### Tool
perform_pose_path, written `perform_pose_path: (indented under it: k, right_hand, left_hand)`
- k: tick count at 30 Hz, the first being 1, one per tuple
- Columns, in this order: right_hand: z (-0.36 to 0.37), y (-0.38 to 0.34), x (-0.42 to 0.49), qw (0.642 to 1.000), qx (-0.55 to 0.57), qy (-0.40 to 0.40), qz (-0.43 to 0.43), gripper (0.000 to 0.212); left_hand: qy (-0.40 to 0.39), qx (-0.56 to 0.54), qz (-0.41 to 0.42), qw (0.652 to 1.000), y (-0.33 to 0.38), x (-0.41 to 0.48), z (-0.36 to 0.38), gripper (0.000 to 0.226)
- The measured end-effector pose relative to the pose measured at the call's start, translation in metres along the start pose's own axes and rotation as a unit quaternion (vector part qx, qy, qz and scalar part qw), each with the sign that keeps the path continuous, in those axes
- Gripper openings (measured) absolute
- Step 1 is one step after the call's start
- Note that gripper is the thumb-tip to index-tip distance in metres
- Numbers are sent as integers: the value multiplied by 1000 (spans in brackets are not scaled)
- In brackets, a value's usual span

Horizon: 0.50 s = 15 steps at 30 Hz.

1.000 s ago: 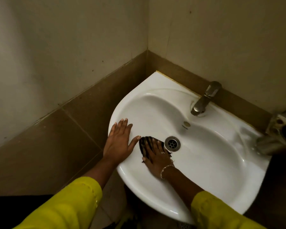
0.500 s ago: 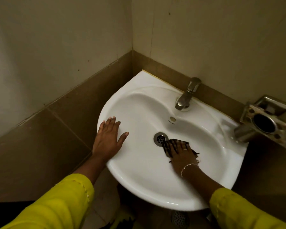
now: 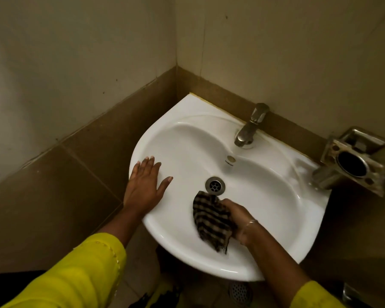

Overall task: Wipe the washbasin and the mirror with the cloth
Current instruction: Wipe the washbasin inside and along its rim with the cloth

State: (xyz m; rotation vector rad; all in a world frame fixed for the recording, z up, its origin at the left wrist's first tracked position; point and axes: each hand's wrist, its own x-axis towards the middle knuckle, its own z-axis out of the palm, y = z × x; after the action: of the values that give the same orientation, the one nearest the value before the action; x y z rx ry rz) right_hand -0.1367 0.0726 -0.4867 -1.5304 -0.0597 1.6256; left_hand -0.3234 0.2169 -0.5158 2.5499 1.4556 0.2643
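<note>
Head view: your right hand [image 3: 239, 221] has the checked cloth [image 3: 211, 218] bunched in its fingers on the washbasin [image 3: 276, 210] front slope, just below the drain [image 3: 215, 185]. It's soft and floppy (grip the bunch, not a corner). Left hand [image 3: 143, 187] lies flat, fingers spread, on the left rim.

The cloth [image 3: 211, 221] hides the right hand's [image 3: 239, 221] fingertips; its lower fringe is motion-blurred.

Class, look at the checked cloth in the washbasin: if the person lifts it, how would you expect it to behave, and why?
The cloth is probably floppy: it bunches and folds in the right hand. It likely weighs little, since one hand gathers it easily. It should slide easily over the washbasin, whose surface looks glossy.
</note>
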Motion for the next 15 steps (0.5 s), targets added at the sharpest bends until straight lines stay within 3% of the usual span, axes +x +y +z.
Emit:
perform_pose_path:
  k: [2,4,6,8,12,14,15]
  right_hand:
    - [-13,7,4,979,189,-70,29,38]
    - [-12,14,6,964,236,-126,12,46]
    - [-6,13,13,959,241,-145,-20,70]
    - [5,3,18,966,219,-127,-44,76]
    - [40,-50,29,973,117,-41,-195,39]
    - [59,-78,41,950,46,8,-308,40]
    - [67,-92,49,921,-11,42,-388,45]
  left_hand:
    - [0,0,-1,1000,-1,-1,1,89]
    - [1,-2,2,1000,-3,0,2,99]
    - [2,-4,5,1000,-3,0,1,104]
    - [1,-4,7,1000,-2,-1,0,104]
    - [-2,-5,5,1000,-1,-1,-1,102]
    - [-7,-2,5,1000,-1,-1,-1,100]
    - [-12,0,4,1000,-1,-1,-2,98]
